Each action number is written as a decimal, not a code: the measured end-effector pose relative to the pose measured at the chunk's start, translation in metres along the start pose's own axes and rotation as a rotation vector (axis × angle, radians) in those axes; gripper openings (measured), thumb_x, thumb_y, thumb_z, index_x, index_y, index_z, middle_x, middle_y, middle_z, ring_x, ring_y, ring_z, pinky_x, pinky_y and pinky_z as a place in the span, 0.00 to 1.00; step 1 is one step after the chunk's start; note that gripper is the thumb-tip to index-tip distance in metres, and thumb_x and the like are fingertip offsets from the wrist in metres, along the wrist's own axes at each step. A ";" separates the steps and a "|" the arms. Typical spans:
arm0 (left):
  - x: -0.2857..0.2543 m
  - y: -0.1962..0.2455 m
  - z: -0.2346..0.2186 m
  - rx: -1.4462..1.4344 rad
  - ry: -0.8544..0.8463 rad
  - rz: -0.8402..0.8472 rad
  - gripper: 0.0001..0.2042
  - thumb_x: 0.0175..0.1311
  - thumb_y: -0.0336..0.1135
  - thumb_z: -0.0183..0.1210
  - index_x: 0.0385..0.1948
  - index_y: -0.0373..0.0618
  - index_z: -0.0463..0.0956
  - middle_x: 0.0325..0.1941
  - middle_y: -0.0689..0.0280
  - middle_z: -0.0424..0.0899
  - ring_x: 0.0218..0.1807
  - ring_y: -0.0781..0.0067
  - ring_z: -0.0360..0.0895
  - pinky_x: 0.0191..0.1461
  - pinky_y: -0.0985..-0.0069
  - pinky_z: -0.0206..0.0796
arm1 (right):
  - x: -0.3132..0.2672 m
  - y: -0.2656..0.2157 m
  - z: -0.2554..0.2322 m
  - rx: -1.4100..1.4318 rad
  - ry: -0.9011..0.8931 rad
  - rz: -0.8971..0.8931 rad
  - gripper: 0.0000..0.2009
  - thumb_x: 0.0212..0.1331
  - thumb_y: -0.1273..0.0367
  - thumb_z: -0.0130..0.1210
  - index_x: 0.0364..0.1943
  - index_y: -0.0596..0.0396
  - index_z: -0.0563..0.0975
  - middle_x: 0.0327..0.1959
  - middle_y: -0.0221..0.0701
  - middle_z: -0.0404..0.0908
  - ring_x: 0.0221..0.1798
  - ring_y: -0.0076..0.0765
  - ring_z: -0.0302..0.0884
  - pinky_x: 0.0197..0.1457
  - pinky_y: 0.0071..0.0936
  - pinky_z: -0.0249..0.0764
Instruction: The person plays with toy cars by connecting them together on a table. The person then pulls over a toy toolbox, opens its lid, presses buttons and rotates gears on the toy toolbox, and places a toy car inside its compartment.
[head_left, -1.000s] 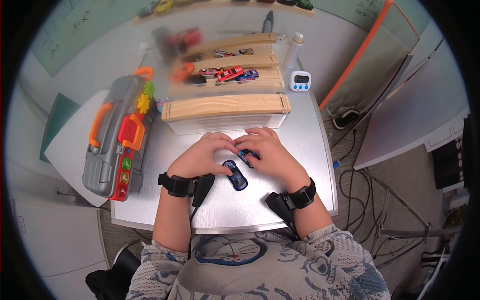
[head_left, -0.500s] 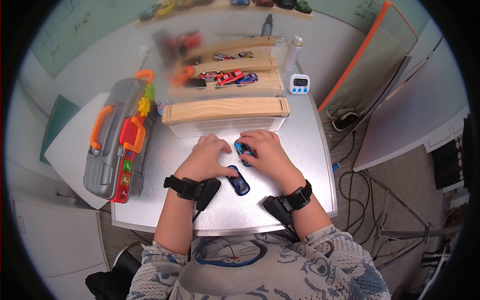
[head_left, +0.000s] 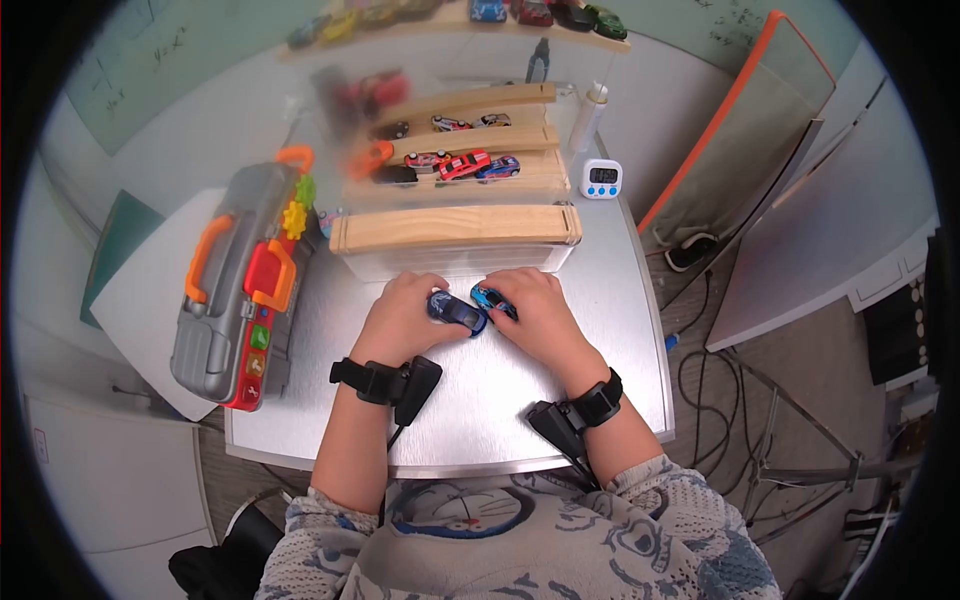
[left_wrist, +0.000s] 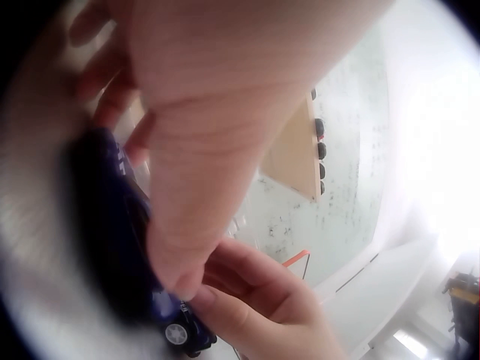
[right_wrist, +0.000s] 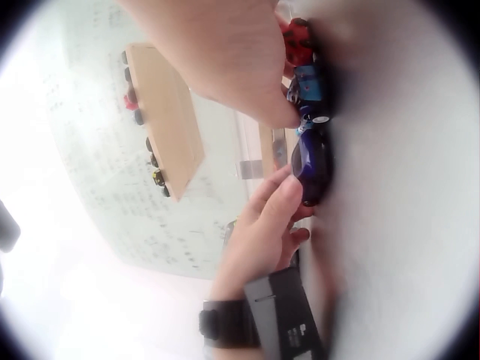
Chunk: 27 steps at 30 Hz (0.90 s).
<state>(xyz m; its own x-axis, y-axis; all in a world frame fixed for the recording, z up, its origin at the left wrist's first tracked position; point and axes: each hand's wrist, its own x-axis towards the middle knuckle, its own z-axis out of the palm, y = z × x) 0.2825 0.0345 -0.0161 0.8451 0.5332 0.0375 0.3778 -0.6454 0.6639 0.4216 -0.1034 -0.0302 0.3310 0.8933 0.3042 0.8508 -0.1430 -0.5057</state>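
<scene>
My left hand (head_left: 395, 318) grips a dark blue toy car (head_left: 457, 313) between thumb and fingers. The car lies slantwise, its right end close to a light blue and black toy car (head_left: 490, 299). Around that second car my right hand (head_left: 540, 310) curls, the thumb on its near side and the fingers over its far side. In the right wrist view the dark blue car (right_wrist: 315, 159) and the light blue car (right_wrist: 308, 84) show end to end, low over the tabletop. My left thumb crosses the dark blue car (left_wrist: 112, 225) in the left wrist view.
Behind my hands stands a clear plastic box (head_left: 455, 262) topped by a wooden board (head_left: 455, 229). Beyond it, wooden tiers (head_left: 520, 139) carry several toy cars. A grey toy toolbox (head_left: 225, 290) is at the left of the metal table (head_left: 480, 420); a white timer (head_left: 601, 179) stands back right.
My left hand has taken hold of the dark blue car, moved it away from me, and turned it beside the light blue one. My right hand keeps its hold with little movement.
</scene>
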 end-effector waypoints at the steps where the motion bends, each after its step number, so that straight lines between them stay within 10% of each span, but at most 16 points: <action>1: 0.000 -0.002 0.000 0.002 -0.025 0.037 0.22 0.36 0.39 0.69 0.37 0.43 0.75 0.38 0.58 0.73 0.45 0.57 0.70 0.49 0.69 0.64 | 0.000 0.000 0.000 -0.020 0.018 -0.009 0.15 0.45 0.71 0.56 0.41 0.49 0.76 0.42 0.30 0.76 0.50 0.38 0.67 0.56 0.34 0.57; 27: 0.004 -0.008 0.000 -0.067 -0.069 0.063 0.26 0.35 0.35 0.69 0.42 0.40 0.73 0.39 0.58 0.71 0.43 0.62 0.70 0.49 0.73 0.63 | -0.003 0.001 -0.006 -0.107 -0.038 0.051 0.15 0.48 0.61 0.57 0.41 0.48 0.78 0.37 0.29 0.72 0.46 0.34 0.66 0.50 0.33 0.57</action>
<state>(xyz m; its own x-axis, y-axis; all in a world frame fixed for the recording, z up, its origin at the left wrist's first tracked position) 0.2824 0.0417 -0.0211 0.8913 0.4523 0.0309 0.2987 -0.6371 0.7105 0.4240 -0.1087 -0.0267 0.3610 0.8989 0.2484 0.8725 -0.2315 -0.4303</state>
